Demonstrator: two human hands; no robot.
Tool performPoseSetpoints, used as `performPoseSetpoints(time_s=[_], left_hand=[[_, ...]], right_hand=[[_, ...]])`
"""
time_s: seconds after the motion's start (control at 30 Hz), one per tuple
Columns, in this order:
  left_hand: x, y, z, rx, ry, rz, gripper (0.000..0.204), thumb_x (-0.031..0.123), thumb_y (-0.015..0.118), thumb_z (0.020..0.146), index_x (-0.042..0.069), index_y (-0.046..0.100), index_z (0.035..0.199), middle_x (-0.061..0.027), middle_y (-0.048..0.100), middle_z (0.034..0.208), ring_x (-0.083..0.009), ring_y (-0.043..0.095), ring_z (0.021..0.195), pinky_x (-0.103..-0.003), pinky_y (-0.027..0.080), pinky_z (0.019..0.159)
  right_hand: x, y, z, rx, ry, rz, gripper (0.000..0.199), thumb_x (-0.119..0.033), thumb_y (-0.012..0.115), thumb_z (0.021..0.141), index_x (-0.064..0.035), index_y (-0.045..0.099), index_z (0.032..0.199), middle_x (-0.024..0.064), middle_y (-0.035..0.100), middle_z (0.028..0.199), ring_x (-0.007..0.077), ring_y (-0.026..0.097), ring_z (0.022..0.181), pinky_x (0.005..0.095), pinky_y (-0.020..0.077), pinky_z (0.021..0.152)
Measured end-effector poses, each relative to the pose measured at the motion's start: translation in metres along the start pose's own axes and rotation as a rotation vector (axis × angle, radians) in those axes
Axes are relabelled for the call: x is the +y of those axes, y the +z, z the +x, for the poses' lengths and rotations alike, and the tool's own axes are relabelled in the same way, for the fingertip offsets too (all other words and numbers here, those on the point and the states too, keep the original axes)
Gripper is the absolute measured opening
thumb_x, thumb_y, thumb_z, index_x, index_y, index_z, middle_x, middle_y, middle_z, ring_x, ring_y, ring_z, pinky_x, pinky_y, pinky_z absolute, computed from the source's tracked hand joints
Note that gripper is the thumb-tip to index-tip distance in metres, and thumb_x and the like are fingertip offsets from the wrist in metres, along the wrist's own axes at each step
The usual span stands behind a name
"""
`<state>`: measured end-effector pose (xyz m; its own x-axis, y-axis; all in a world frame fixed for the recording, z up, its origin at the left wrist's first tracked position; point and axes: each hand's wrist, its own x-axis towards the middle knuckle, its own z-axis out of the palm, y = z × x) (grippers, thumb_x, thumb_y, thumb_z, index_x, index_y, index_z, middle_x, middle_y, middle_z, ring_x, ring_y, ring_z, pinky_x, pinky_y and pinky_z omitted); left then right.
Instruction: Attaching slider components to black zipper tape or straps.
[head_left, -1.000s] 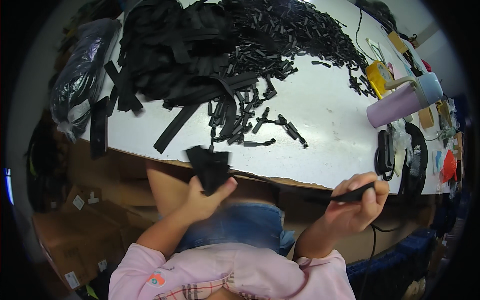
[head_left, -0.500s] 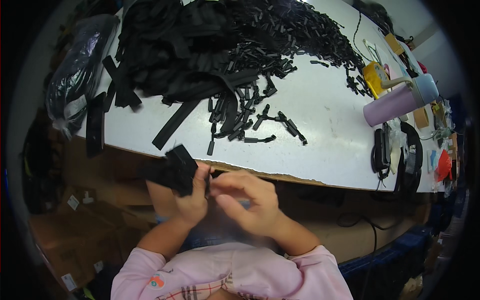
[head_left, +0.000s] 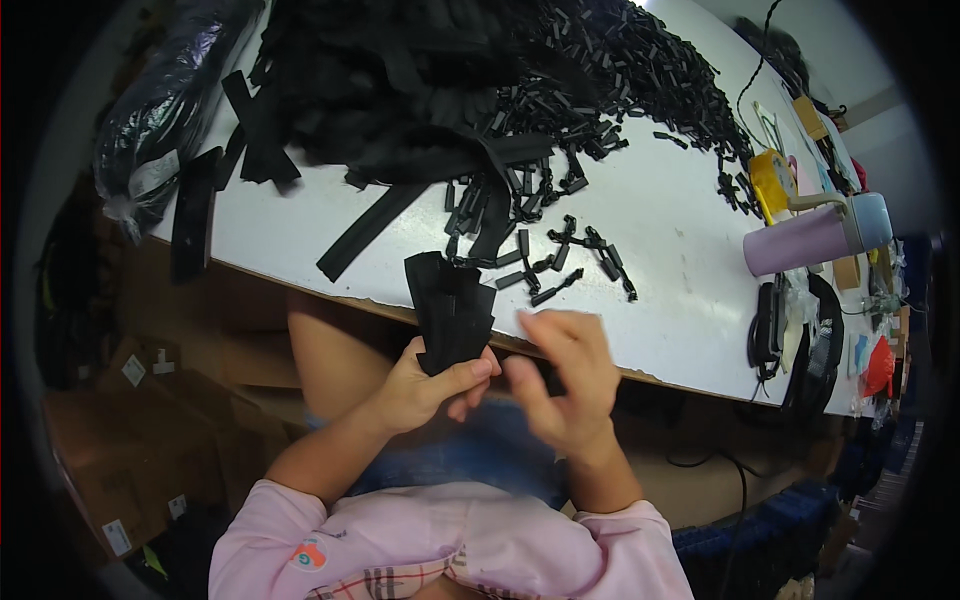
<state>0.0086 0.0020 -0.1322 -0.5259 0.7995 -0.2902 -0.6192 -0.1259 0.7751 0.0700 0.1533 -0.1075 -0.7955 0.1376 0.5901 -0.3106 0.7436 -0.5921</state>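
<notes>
My left hand grips a small bundle of black fabric strips at its lower end, thumb across the front. The strips fan upward, their top ends over the table's front edge. Just to the right, my right hand hovers slightly blurred, thumb and fingers apart, with nothing visible between them. Beyond the bundle, small black pieces with short cord loops, like zipper pulls, lie loose on the white table. One long black strip slants from the large pile of black strips towards me.
A big heap of the small black pieces spreads across the back. A clear plastic bag of black material lies at the left. On the right are a lilac bottle, yellow tape and a black pouch. Cardboard boxes stand below left.
The strip bundle in my left hand has swung right and now points upward. My right hand has drawn away from it to the right, its fingers spreading. The view has shifted slightly.
</notes>
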Motion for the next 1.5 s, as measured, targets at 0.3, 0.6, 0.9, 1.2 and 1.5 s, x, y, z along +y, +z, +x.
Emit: performPoseSetpoints(time_s=[0.3,0.6,0.9,1.2,1.5], left_hand=[[-0.010,0.004,-0.004,0.025,-0.015,0.076,0.012,0.014,0.055,0.080,0.004,0.053,0.086,0.0001,0.048,0.054,-0.0054,0.041,0.040,-0.018,0.032,0.036],[-0.005,0.009,-0.004,0.029,0.059,0.292,0.016,0.013,0.059,0.078,0.002,0.056,0.089,-0.0009,0.056,0.080,-0.0061,0.052,0.077,-0.021,0.043,0.068],[-0.012,0.004,-0.005,-0.004,0.231,0.200,0.018,0.009,0.062,0.074,0.003,0.050,0.086,-0.0022,0.052,0.071,-0.0065,0.049,0.054,-0.020,0.040,0.046],[-0.001,0.014,-0.007,0.165,0.193,-0.025,0.018,0.010,0.053,0.080,0.001,0.041,0.090,-0.0102,0.049,0.062,-0.0193,0.054,0.053,-0.032,0.047,0.053],[-0.007,0.013,-0.001,0.088,0.182,0.062,0.017,0.014,0.051,0.082,-0.001,0.044,0.084,-0.0101,0.050,0.057,-0.0201,0.054,0.050,-0.034,0.049,0.052]], right_hand=[[-0.008,0.015,-0.020,0.095,-0.013,0.104,0.031,0.005,0.066,0.059,0.0011,0.058,0.088,0.0100,0.054,0.078,0.0180,0.052,0.063,0.0239,0.0425,0.053],[-0.012,0.010,-0.021,-0.007,0.408,0.528,0.021,0.006,0.063,0.066,0.0010,0.052,0.084,0.0090,0.052,0.081,0.0110,0.050,0.068,0.0212,0.0421,0.060],[-0.010,0.004,-0.027,0.009,0.774,1.150,0.015,0.000,0.055,0.077,0.0034,0.049,0.091,0.0075,0.053,0.084,0.0074,0.051,0.068,0.0181,0.0427,0.061],[-0.086,-0.032,0.022,-0.110,0.127,1.718,0.044,-0.030,0.035,0.088,0.0057,0.044,0.112,0.0195,0.049,0.111,0.0257,0.045,0.106,0.0337,0.0320,0.091],[-0.091,-0.042,0.031,0.066,-0.482,1.260,0.058,-0.036,0.034,0.088,0.0194,0.050,0.093,0.0316,0.055,0.088,0.0365,0.058,0.082,0.0401,0.0486,0.070]])
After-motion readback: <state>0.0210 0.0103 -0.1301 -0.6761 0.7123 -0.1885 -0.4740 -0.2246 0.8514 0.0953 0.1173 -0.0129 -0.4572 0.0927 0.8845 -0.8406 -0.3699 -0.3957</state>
